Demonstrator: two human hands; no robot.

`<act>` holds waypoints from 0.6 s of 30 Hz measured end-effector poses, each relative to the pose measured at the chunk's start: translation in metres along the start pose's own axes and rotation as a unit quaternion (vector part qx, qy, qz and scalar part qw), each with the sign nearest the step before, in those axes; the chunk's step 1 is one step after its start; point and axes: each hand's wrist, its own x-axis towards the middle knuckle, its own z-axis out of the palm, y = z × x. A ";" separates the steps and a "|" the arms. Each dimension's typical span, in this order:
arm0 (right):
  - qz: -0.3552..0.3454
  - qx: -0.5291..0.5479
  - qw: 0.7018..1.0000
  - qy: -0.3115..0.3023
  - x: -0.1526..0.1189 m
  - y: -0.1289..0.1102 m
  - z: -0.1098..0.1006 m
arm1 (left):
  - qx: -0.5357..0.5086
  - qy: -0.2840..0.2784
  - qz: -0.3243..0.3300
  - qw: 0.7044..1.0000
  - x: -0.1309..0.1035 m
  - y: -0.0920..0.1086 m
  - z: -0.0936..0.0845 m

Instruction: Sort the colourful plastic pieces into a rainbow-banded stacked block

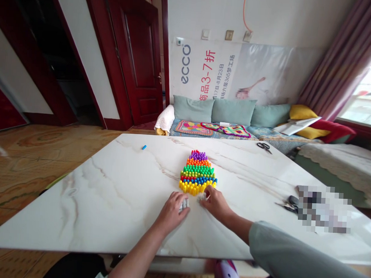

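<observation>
**Right sleeve (300,254) foremost; fingers at the white pieces (185,204)**

The sleeve and the bare left forearm (139,251) lie nearest the camera, behind the fingers, crossing the near edge of the table (92,217).

Finger state: the left hand (174,208) curls around several white pieces, thumb on the near side. The right hand (216,202) bends thumb and forefinger together at more pale pieces; whether they grip one cannot be told.

Position: the white pieces lie within the left fingers and at the right fingertips. The coloured block (198,170) stands just beyond both sets of fingers, its yellow row (194,192) nearest.

Recommended handling:
1. Use the left hand as a fence, so that loose pieces do not roll.
2. Pinch each piece by its sides, using light pressure.
3. Keep knuckles clear of the yellow row; a knock could probably topple it.

Count:
- Hands: two.
- Block: one, in seven bands; its individual pieces are too small to count reliably.
- White pieces: several, partly hidden by fingers; no firm count.
- Blue piece (144,147): one, well beyond and left of the left fingers.
- Scissors (289,207): two pairs, both right of the right fingers, one farther off.
</observation>
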 end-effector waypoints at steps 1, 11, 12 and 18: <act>0.002 0.004 1.000 0.004 0.001 0.001 0.001 | 0.002 0.000 0.002 1.000 0.000 0.000 -0.001; 0.028 0.017 0.999 0.029 0.006 0.006 -0.003 | 0.085 0.016 -0.020 0.996 0.000 0.004 -0.004; 0.036 0.008 0.999 0.032 0.004 0.005 -0.004 | 0.085 0.015 -0.020 0.996 0.000 0.003 -0.003; 0.000 -0.011 1.000 -0.019 -0.009 -0.013 -0.007 | 0.039 0.013 0.004 0.999 -0.001 0.001 -0.001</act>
